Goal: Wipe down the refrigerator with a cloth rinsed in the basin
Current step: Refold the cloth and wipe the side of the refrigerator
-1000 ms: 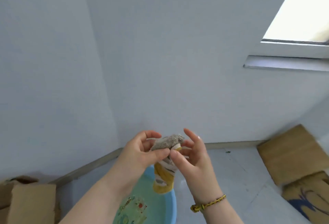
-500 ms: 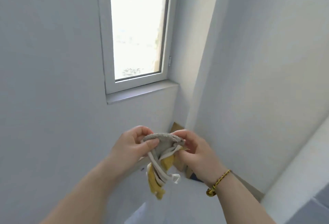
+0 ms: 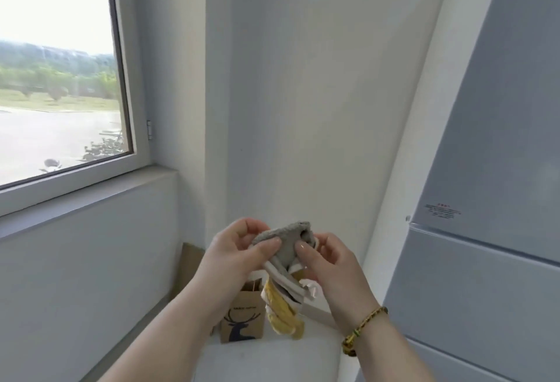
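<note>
One cloth is being pinched by the left hand and right hand; the basin is being left behind, the refrigerator brought into view, so wiping seems next.

Bright daylight from window at left, sky blown out, soft shadows, wide-angle bending at edges, slight softness overall

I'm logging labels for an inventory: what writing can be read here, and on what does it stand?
Paper bag: one line of dark print above the deer drawing, too blurred to read.
Sticker on the refrigerator: red print, too small to read.
Cloth: no writing shows.
</note>
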Demonstrator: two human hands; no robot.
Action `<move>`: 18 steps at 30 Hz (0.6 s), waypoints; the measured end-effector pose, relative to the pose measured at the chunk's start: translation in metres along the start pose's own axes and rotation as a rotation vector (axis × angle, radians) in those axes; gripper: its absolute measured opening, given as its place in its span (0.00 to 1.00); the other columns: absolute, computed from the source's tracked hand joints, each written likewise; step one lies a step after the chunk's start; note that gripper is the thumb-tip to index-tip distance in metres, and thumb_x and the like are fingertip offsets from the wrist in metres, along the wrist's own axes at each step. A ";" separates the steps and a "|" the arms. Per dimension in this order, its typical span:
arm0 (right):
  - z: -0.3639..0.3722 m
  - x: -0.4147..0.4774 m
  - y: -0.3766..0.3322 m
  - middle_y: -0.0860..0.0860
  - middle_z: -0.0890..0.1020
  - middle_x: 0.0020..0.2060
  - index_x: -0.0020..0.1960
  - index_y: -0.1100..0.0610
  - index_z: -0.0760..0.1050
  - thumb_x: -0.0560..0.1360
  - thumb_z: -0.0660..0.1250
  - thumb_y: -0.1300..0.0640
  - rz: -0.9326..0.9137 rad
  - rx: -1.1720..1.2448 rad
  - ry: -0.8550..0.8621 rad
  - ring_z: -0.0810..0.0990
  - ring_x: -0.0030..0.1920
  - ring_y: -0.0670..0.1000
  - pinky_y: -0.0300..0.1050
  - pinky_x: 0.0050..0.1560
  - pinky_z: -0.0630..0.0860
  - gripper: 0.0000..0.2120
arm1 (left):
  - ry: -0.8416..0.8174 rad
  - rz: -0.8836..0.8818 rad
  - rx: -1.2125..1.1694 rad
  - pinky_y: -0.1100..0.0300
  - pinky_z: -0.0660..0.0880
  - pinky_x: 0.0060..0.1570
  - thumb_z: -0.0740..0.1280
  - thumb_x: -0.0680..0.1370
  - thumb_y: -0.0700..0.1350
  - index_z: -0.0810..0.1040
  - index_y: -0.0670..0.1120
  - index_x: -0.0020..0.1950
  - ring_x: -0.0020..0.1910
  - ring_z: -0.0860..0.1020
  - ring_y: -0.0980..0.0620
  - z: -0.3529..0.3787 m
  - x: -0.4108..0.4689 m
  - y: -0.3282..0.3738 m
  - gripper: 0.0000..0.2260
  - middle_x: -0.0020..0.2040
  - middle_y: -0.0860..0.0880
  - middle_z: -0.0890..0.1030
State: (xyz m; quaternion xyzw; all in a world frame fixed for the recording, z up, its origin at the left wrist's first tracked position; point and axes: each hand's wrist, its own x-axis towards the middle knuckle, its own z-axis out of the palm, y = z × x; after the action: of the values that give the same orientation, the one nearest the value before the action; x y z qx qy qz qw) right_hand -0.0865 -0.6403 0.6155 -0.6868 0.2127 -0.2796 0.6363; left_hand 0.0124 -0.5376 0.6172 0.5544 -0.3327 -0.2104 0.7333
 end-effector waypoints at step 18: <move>-0.034 0.186 0.004 0.43 0.80 0.37 0.43 0.49 0.76 0.68 0.72 0.57 -0.037 -0.262 0.281 0.80 0.40 0.42 0.30 0.40 0.74 0.07 | -0.443 -0.130 -0.187 0.66 0.75 0.29 0.65 0.73 0.37 0.76 0.47 0.46 0.28 0.77 0.57 0.003 0.263 -0.050 0.05 0.31 0.50 0.79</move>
State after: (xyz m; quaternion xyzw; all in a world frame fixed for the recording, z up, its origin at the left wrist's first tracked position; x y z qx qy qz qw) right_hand 0.0316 -0.7869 0.6336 -0.7219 0.3212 -0.3543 0.5001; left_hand 0.1947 -0.7321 0.6370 0.4446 -0.4281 -0.4035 0.6755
